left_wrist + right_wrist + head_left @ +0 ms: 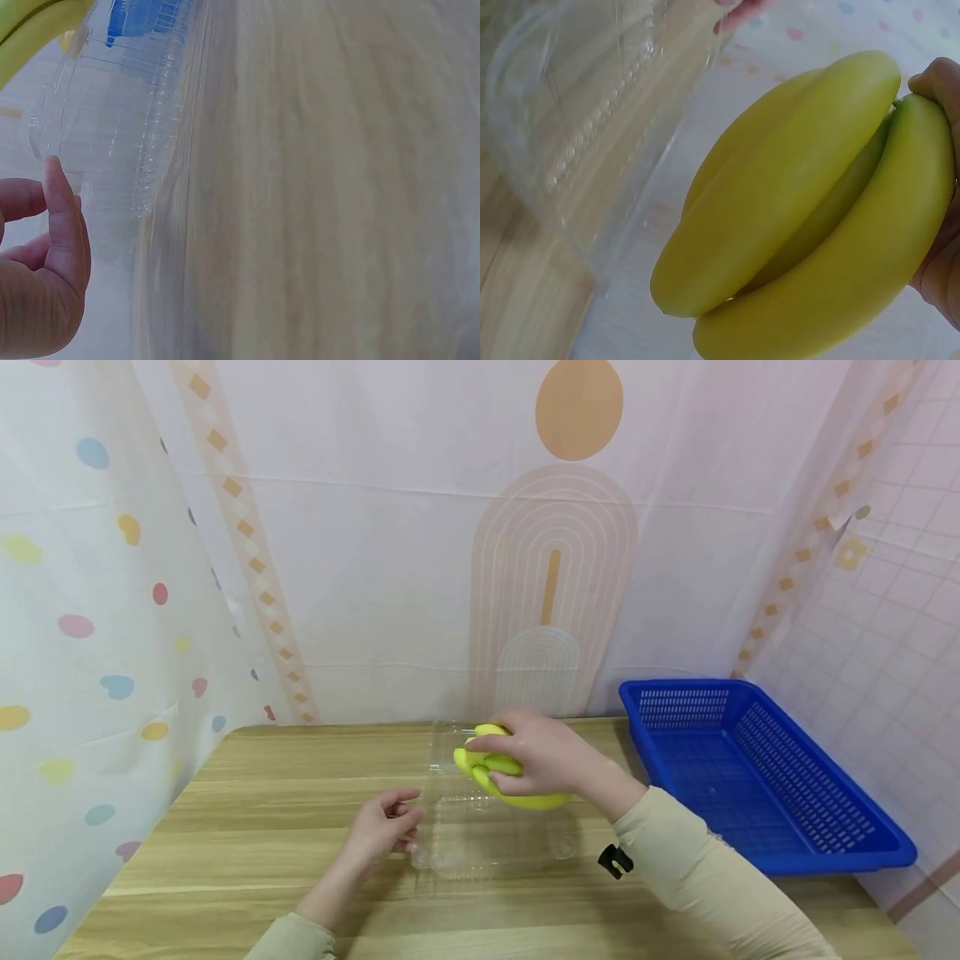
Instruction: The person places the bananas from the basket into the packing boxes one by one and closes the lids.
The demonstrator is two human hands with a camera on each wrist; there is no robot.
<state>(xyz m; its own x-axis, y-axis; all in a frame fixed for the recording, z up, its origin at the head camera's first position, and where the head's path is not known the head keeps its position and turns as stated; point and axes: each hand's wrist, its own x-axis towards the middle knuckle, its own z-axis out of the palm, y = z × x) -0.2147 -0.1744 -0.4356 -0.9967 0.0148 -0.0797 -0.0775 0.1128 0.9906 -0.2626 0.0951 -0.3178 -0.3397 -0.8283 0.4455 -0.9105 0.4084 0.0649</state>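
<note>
My right hand (536,756) grips a bunch of yellow bananas (780,210) by its stem end, above a clear plastic clamshell box (495,835). In the right wrist view the bananas hang apart from the box. The box sits on the table with its lid (442,743) raised at the back. My left hand (382,822) is at the box's left side, fingers bent loosely. In the left wrist view one fingertip (52,169) appears at the box's edge; whether it touches is hard to tell.
A blue plastic basket (772,860) with perforated walls stands on the right of the wooden table (300,760). Patterned curtains (375,568) hang behind the table and on both sides. A small black object (615,861) shows beside my right sleeve.
</note>
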